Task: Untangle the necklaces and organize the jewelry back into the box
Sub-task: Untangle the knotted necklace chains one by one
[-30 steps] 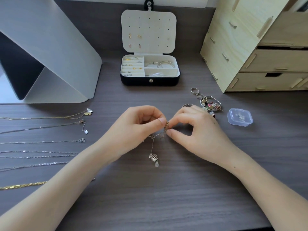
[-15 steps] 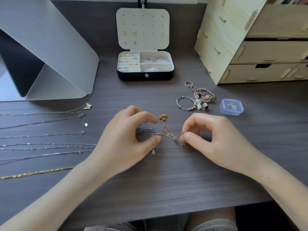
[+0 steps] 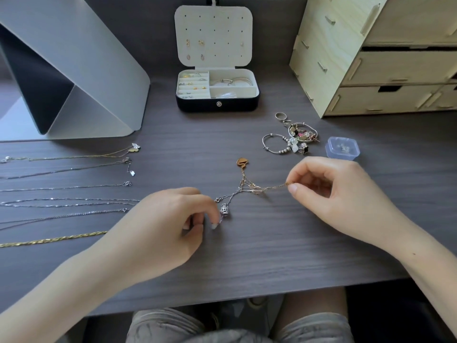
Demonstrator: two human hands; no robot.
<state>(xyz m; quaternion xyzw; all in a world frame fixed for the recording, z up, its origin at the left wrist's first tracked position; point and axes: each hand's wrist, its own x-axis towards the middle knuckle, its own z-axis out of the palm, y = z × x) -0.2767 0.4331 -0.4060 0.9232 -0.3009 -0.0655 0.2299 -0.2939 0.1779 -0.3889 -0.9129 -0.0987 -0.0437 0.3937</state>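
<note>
We log a dark surface (image 3: 259, 256) with the open jewelry box (image 3: 197, 107) at upper centre. Straightened necklaces (image 3: 69, 201) lie in rows at the left edge. The right hand (image 3: 341, 199), centre right, pinches a gold chain of the tangled necklaces (image 3: 251, 189) at frame centre. Left hand (image 3: 168, 226) is curled just beside the silver pendant (image 3: 223, 210); whether it grips, we cannot tell.

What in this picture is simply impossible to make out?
Head view: the straightened necklaces run off the left edge; their far ends are cut off.
The tangle is too fine to trace which chain crosses which.
Whether the left hand grips the silver pendant: its own fingers hide the contact.
The clear plastic case: contents too small.
</note>
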